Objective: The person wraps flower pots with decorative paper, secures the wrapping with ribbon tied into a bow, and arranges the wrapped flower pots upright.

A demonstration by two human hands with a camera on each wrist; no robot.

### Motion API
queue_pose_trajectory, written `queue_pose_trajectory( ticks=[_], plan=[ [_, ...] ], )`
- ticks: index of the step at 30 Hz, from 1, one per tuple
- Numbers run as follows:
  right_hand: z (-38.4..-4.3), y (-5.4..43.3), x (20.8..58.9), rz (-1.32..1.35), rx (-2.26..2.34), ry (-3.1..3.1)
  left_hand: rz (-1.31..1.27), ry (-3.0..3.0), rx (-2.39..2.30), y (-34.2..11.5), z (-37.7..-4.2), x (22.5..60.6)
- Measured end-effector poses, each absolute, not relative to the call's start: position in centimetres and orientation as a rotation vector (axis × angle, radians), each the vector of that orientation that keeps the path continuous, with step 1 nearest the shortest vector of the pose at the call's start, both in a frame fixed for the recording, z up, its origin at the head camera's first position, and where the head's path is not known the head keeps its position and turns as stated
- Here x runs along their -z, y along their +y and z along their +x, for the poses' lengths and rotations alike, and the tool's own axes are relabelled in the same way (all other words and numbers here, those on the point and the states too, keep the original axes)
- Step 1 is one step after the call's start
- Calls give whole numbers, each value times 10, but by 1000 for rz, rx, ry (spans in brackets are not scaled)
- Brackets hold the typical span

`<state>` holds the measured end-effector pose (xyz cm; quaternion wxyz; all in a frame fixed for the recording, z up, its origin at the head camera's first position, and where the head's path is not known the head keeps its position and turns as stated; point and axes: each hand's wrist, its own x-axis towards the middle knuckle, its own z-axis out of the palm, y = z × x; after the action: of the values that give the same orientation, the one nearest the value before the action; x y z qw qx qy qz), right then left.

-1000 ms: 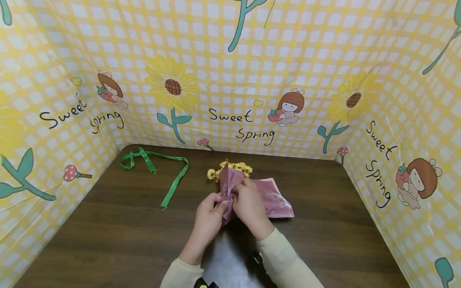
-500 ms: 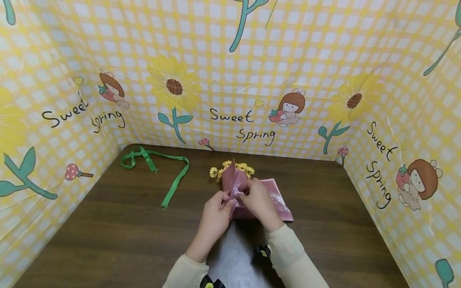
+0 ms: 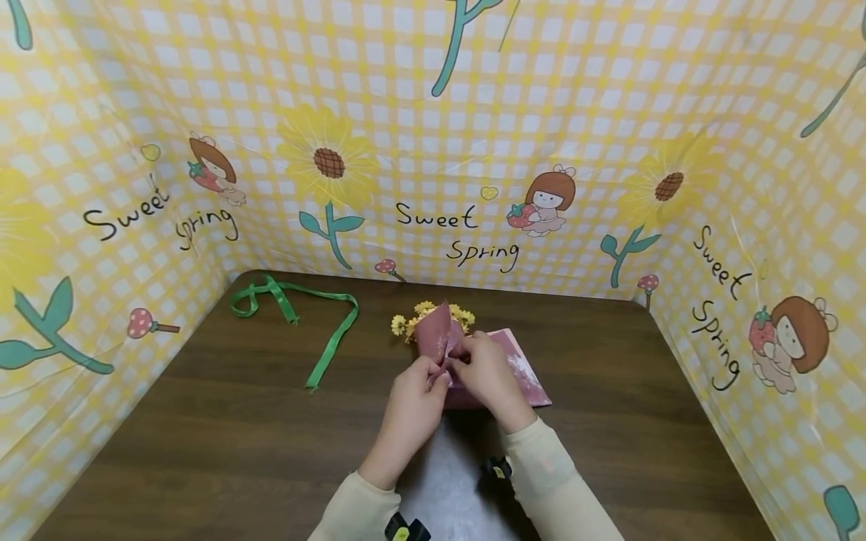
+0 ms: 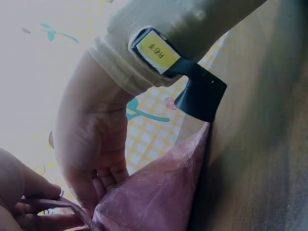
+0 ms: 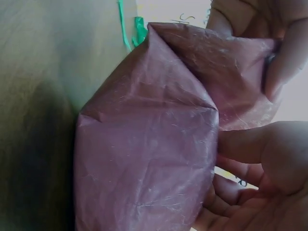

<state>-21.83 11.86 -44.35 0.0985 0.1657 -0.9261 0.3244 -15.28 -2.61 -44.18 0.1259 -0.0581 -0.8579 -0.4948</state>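
A mauve sheet of wrapping paper [image 3: 431, 334] is gathered in front of a bunch of small yellow flowers [image 3: 399, 324], whose stems are hidden. My left hand [image 3: 414, 402] pinches a fold of the paper between thumb and fingers. Close beside it, my right hand [image 3: 492, 376] pinches the paper's right part. In the left wrist view the two hands nearly meet along a paper edge, the right hand [image 4: 96, 139] arching over it. A broad creased panel of the paper [image 5: 149, 154] fills the right wrist view, with right-hand fingers along its side.
A loose green ribbon [image 3: 331, 346] lies at the back left of the dark wooden table [image 3: 203, 451]. A yellow checked cloth [image 3: 433, 150] stands as walls around the back and sides. Small black wrist cameras [image 3: 406, 528] sit at both cuffs.
Both hands have shifted slightly right with the gathered paper. The paper's front flap now stands as a narrower, pointed fold before the flowers, and less of the right part shows.
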Motion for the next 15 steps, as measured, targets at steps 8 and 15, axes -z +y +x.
queue_pose_trajectory(
  ticks=[8, 15],
  plan=[
    [-222, 129, 438, 566, -1058, -2783, -241, -2538, 1208, -21, -153, 442],
    [-223, 134, 432, 305, -1544, -2796, -277, -2597, 1090, -18, -151, 441]
  ],
)
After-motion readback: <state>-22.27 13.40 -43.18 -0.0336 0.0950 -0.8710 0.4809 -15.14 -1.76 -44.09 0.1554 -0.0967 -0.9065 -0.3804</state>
